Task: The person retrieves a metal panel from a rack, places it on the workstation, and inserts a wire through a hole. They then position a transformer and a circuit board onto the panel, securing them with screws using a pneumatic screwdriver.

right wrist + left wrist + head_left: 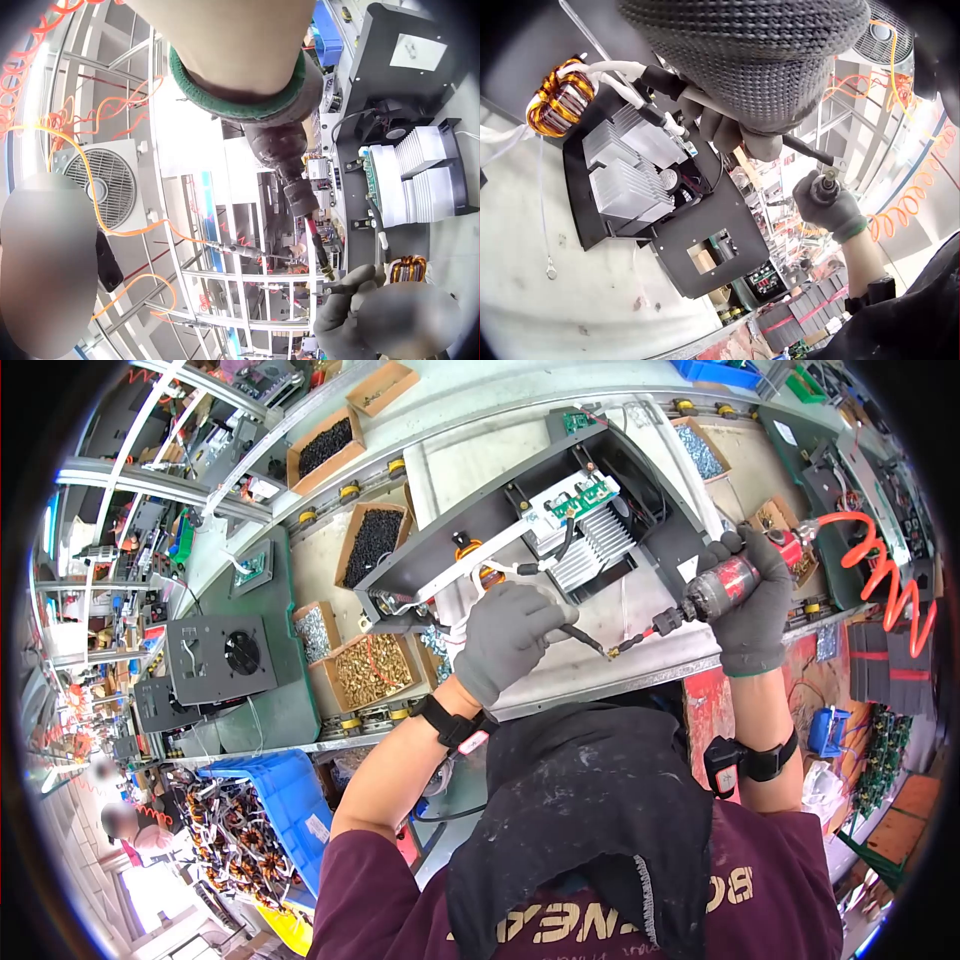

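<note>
Black cable (583, 637), on the wearer's side of the heat sink (592, 552), seems light but springy, best held near its end; left hand (508, 638) pinches it, right hand (752, 612) grips a power driver (722, 588)

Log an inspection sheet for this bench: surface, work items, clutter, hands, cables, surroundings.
Surface: pale worktop, small dark marks.
Work items: black metal housing with silver finned heat sinks.
Clutter: brass-coloured small parts and black small parts, boxed.
Hands: left hand pinches a black-sleeved cable; right hand grips a red-and-black power driver, its bit near the cable's end, contact unclear.
Cables: red coiled hose at the driver; thin white lead with a ring terminal on the worktop.
Surroundings: blue plastic bin beside the bench; white box fan.
</note>
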The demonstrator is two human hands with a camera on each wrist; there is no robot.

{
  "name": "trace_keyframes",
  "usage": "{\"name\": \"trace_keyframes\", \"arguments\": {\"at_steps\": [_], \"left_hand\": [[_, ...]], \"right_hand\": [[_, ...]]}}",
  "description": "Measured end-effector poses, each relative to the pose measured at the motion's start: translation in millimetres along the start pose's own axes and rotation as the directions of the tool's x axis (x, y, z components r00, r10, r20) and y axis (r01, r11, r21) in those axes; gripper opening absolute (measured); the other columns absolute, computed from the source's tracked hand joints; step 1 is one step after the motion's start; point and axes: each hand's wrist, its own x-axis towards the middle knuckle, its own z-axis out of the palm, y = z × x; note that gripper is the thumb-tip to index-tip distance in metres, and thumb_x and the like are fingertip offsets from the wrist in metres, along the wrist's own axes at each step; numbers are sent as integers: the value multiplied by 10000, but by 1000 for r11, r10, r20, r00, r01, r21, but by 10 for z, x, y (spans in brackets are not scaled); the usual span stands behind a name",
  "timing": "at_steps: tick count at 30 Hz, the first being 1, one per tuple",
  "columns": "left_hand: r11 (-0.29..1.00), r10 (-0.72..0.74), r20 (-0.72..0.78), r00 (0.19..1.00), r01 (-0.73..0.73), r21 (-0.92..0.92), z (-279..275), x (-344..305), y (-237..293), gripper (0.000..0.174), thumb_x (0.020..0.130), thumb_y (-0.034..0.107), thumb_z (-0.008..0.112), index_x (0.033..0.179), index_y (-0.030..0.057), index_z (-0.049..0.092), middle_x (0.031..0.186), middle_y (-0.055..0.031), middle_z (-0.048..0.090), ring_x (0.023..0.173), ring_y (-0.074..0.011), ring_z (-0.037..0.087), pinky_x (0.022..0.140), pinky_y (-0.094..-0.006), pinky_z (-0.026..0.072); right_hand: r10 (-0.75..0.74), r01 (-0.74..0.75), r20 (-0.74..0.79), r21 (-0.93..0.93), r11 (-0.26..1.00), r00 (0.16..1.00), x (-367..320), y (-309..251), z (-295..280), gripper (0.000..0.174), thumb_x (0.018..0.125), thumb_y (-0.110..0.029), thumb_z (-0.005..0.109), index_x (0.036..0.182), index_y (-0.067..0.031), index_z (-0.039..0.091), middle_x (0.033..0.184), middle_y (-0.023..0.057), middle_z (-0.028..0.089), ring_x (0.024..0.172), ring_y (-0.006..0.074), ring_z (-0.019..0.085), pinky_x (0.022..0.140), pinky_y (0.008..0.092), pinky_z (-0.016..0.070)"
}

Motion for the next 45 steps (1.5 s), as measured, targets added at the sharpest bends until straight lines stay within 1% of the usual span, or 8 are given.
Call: {"name": "trace_keyframes", "arguments": {"at_steps": [5,20,26,30,34,37,44,45], "left_hand": [[997,-27,-22,999,28,68,-19,178,44,224,687,213,726,898,149,687,743,-37,603,709,-241,587,622,-349,450],[983,-20,-124,992,42,181,-64,372,-138,233,713,267,689,913,149,679,716,-8,574,737,-228,580,649,-342,454],[999,-28,276,961,17,42,88,291,-49,360,692,355,728,969,131,673,836,-46,614,823,-253,604,702,-347,468],[918,-44,492,870,229,-323,153,525,318,634,713,449,745,1213,99,571,1157,-119,589,1055,-315,567,881,-379,462],[424,-79,641,763,608,-671,535,869,748,611,850,385,659,1267,-30,493,1247,-164,553,1139,-235,538,965,-345,428],[175,-21,703,711,695,-698,537,974,910,591,887,442,596,1195,-59,541,1061,-153,632,916,-168,619,802,-294,501],[-159,49,837,545,831,-533,552,942,1182,585,925,519,490,1032,-41,621,845,-79,658,712,-126,629,675,-255,507],[-141,11,811,585,804,-578,572,922,1219,587,929,517,485,1041,-43,620,848,-80,659,713,-125,630,675,-256,508]], "right_hand": [[153,-153,5,-27,988,988,73,36,123,164,847,-152,582,905,-1,553,814,111,597,720,234,614,704,390,541],[19,-16,77,-39,999,997,626,-146,423,151,847,-113,578,959,-20,538,809,93,580,725,219,598,696,381,546],[-69,92,95,-259,961,993,603,-68,482,134,852,-149,595,916,-39,553,805,61,582,714,160,589,694,375,560],[-287,330,172,-339,881,942,727,-81,589,149,866,-167,591,942,-40,573,821,58,592,752,160,595,743,372,545],[-622,691,300,-302,657,723,702,-144,825,196,804,-45,627,989,-23,566,807,70,615,691,159,615,698,332,543],[-777,847,342,-277,454,528,696,-222,824,231,787,-31,644,1004,-8,569,842,79,630,715,161,623,695,305,526],[-742,899,546,-399,178,389,542,-323,653,234,787,-28,643,1010,-2,577,859,62,636,729,138,614,700,283,510],[-698,862,527,-422,281,486,461,-297,663,237,785,-26,641,1013,-5,577,892,67,633,736,139,616,698,281,510]]}}
